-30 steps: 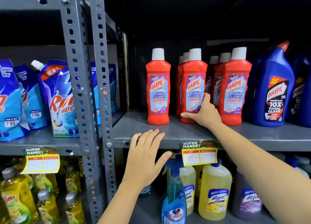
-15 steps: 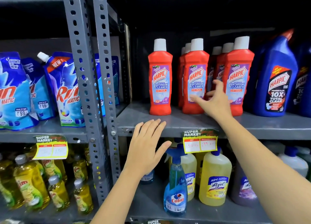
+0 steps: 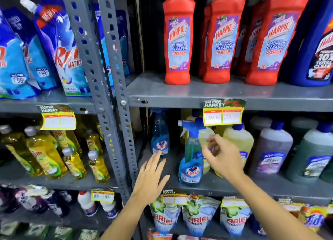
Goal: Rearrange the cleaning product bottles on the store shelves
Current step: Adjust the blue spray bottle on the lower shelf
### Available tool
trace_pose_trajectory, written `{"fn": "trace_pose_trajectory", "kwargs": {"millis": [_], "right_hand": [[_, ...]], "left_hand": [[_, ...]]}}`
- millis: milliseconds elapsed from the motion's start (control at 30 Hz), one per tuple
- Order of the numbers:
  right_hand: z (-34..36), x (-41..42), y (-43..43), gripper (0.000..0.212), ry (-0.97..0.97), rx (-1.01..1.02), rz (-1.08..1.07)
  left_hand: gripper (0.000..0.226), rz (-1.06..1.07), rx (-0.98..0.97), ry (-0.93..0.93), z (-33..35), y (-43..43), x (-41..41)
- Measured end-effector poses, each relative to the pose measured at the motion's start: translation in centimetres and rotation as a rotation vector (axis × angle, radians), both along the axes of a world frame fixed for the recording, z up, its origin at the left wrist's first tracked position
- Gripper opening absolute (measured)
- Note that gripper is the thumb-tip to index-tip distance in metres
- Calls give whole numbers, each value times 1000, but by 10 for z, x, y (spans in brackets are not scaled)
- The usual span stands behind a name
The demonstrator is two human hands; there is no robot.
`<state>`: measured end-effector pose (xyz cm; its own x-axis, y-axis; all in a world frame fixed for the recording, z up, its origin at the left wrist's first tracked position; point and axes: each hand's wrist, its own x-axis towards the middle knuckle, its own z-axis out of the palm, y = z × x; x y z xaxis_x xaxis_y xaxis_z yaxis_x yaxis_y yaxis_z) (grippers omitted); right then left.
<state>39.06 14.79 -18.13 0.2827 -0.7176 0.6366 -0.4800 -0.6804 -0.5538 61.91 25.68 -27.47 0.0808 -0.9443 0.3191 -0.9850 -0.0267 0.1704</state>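
at 9 o'clock detergent pouches point(image 3: 59, 46) and yellow dish-soap bottles point(image 3: 45, 155) are sitting on the left rack, not part of this step by the look of it. moving right past the grey upright point(image 3: 108, 77), the left hand point(image 3: 150, 178) is hovering at 6 o'clock, fingers spread and empty, fingertips reaching toward the rear spray bottle point(image 3: 160, 142) standing deep on the middle shelf point(image 3: 252, 187); contact is unclear, probably just short of it. at center the front spray bottle point(image 3: 191, 160) is standing upright near the shelf lip, blue trigger head pointing left. the right hand point(image 3: 223, 156) is coming in just beside it at 4 o'clock, fingers loosely curled and apart, gripping nothing, blurred so touching or not is hard to tell. hands are apart from each other, both free. at 12 o'clock red bathroom cleaner bottles point(image 3: 223, 39) are lining the upper shelf, a price tag point(image 3: 223, 111) is hanging below them. at 3 o'clock yellow floor cleaner bottles point(image 3: 239, 140) and greyish ones point(image 3: 272, 151) are crowding behind. judging the step: taking the spray bottles to line them up. doing it well likely means closing on the narrow neck under the trigger, not the trigger itself, lifting straight before sliding so neighbours are not getting knocked, and keeping labels facing out.
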Motion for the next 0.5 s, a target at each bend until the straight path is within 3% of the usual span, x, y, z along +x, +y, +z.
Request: {"fn": "trace_pose_trajectory", "kwargs": {"millis": [67, 133, 267, 500], "right_hand": [[-22, 6, -7, 45, 224, 142, -36], [-39, 11, -13, 63, 316, 288, -56], [-64, 18, -19, 72, 345, 416, -76], [-82, 30, -16, 74, 297, 458, -140]], "left_hand": [[66, 42, 119, 15, -25, 2, 2], [69, 47, 232, 5, -45, 4, 1], [71, 49, 367, -61, -77, 12, 3], [75, 29, 279, -89, -92, 14, 8]]}}
